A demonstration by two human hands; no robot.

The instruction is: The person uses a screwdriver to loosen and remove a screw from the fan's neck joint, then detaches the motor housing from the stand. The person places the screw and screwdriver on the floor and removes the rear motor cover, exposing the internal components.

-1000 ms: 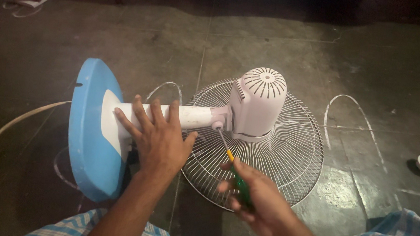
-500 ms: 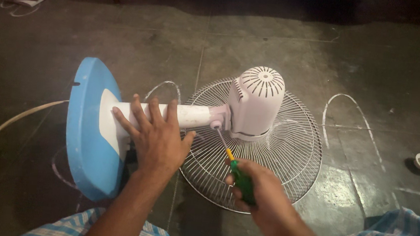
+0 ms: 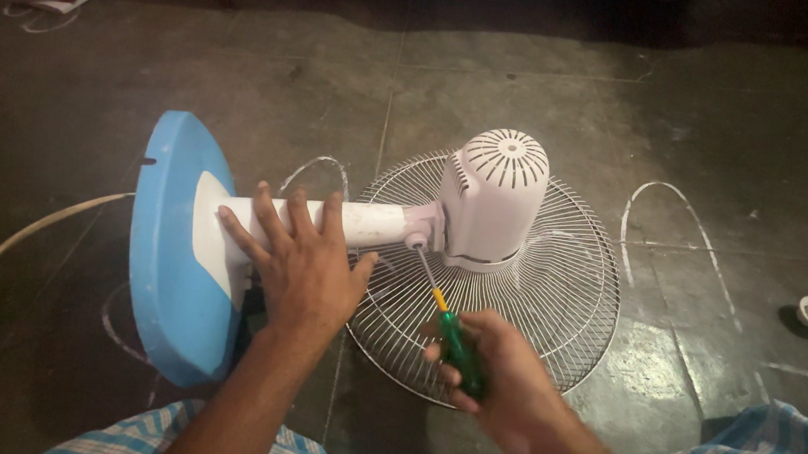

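Fan stand (image 3: 366, 222) pinned flat under spread left hand (image 3: 300, 262); green screwdriver (image 3: 453, 341) gripped in closed right hand (image 3: 498, 379), tip seated at neck-joint screw (image 3: 415, 242); shaft best kept in line with screw, pressure steady; motor housing (image 3: 495, 198) rests on wire grille (image 3: 552, 296) on floor.

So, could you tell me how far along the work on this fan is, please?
Done: the fan lies grille-down, wire grille flat on the floor, blue base tipped up.

In hand: the left hand presses the white neck while the right hand holds a green-handled screwdriver, tip at the joint under the motor housing.

Left: housing and neck remain joined.
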